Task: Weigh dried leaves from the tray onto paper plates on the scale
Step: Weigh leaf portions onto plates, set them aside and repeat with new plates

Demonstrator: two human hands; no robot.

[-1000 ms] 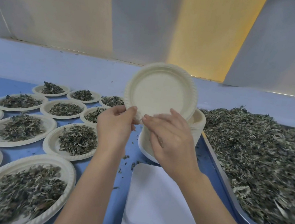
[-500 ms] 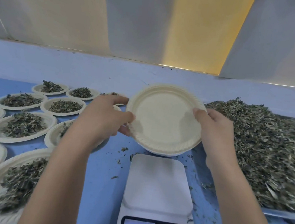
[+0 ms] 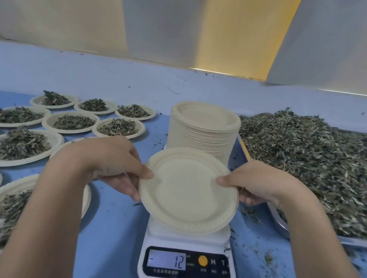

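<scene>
An empty cream paper plate point(image 3: 189, 191) is held level just over the white scale point(image 3: 186, 262), hiding most of its platform. My left hand point(image 3: 111, 165) pinches the plate's left rim, thumb on top and fingers beneath. My right hand point(image 3: 262, 184) pinches the right rim the same way. The scale's display reads -12. Whether the plate touches the platform I cannot tell. A big heap of dried leaves point(image 3: 316, 167) fills the metal tray point(image 3: 358, 241) on the right.
A tall stack of empty paper plates point(image 3: 204, 129) stands right behind the scale. Several plates with leaf portions point(image 3: 20, 145) cover the blue table point(image 3: 112, 233) to the left. Loose leaf crumbs lie around the scale and in front of the tray.
The plate has come down from upright at chest height to level over the scale. My hands moved apart to its left and right rims. The stack behind is now uncovered.
</scene>
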